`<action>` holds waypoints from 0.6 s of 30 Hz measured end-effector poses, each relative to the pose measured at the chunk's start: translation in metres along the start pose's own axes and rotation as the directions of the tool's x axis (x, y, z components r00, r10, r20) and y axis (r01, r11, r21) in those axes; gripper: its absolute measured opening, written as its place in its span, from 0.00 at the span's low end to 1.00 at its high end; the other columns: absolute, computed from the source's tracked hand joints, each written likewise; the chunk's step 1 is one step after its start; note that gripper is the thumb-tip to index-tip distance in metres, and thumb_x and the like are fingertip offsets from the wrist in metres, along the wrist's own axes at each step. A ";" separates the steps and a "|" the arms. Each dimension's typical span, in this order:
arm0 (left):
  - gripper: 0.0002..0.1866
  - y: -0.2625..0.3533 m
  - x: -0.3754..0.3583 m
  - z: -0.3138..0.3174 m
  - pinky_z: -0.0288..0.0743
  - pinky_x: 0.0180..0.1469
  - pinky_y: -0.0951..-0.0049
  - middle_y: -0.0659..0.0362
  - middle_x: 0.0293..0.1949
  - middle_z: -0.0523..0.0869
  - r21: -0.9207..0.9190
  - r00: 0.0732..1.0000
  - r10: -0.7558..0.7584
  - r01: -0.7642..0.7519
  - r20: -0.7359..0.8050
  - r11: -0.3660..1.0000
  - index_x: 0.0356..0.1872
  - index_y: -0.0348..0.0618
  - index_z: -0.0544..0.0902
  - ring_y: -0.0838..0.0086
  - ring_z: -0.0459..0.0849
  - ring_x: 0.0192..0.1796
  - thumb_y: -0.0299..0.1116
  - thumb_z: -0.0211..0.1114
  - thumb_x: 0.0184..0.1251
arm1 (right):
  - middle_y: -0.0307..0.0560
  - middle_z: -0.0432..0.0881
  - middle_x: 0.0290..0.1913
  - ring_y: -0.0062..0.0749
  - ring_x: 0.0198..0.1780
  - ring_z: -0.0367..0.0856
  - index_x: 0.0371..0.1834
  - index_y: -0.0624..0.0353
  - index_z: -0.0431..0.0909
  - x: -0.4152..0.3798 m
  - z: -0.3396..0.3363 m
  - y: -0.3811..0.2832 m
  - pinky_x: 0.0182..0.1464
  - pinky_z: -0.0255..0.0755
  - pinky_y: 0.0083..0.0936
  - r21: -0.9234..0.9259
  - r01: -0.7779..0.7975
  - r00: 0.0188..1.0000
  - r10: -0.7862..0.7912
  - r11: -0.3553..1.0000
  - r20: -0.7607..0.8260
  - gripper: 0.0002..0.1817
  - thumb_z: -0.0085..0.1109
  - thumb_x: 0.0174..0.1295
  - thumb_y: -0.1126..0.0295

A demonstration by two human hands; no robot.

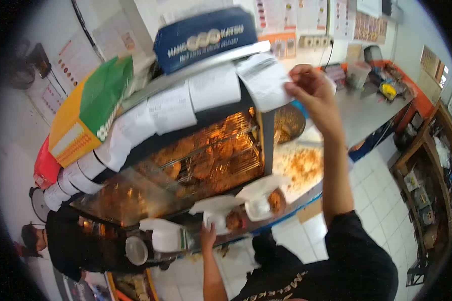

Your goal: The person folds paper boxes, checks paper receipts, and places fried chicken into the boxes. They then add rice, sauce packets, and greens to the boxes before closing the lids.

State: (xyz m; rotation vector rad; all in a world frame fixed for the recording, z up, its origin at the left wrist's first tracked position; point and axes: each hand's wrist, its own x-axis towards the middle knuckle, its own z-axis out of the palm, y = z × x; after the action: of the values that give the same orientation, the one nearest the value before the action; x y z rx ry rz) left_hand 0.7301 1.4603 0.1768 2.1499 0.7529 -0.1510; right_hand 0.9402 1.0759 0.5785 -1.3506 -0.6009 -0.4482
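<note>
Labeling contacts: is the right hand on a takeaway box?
No, the right hand is up at a white paper slip.

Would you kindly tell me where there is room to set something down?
The steel counter looks bare between the right hand and the yellow item, in front of the plastic tub. Open boxes crowd the front of the display case; paper slips line its top.

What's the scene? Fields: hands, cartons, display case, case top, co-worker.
Right hand: thumb at edge of white printed paper slip; grip unclear
Left hand: at open white takeaway carton; contact unclear
Carton row: three; two show browned food
Display case: glass-fronted, lit; browned pieces inside
Case top: includes dark-blue lettered box, yellow-and-green package
Co-worker: black clothing, image left
</note>
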 end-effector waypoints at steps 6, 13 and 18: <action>0.42 -0.013 0.034 0.011 0.57 0.76 0.56 0.37 0.75 0.62 0.125 0.997 0.068 -0.064 -0.030 0.990 0.77 0.32 0.54 0.46 0.62 0.76 0.59 0.47 0.78 | 0.36 0.81 0.44 0.18 0.49 0.79 0.54 0.64 0.76 -0.164 -0.110 0.100 0.53 0.74 0.21 -0.366 -0.418 0.870 0.482 0.831 0.100 0.18 0.57 0.59 0.85; 0.30 -0.029 0.048 0.025 0.68 0.65 0.49 0.38 0.57 0.82 0.237 0.976 0.174 -0.140 -0.130 0.961 0.59 0.35 0.80 0.40 0.77 0.61 0.52 0.44 0.81 | 0.65 0.85 0.38 0.62 0.41 0.84 0.41 0.67 0.82 -0.344 -0.109 0.239 0.45 0.77 0.48 -0.851 -0.241 0.639 0.736 0.467 0.223 0.16 0.59 0.62 0.62; 0.25 -0.032 0.020 0.029 0.73 0.56 0.47 0.39 0.48 0.86 0.329 0.922 0.239 -0.134 -0.305 0.935 0.50 0.37 0.85 0.41 0.82 0.52 0.48 0.48 0.80 | 0.67 0.84 0.39 0.62 0.43 0.84 0.38 0.65 0.81 -0.373 -0.047 0.265 0.46 0.77 0.51 -0.893 -0.297 0.689 0.723 0.338 0.044 0.19 0.49 0.70 0.58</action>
State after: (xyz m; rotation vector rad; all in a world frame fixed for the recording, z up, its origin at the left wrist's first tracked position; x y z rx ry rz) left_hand 0.7324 1.4635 0.1294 2.5694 0.7462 0.2317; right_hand 0.8245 1.0607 0.1336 -2.5599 -0.2145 0.2170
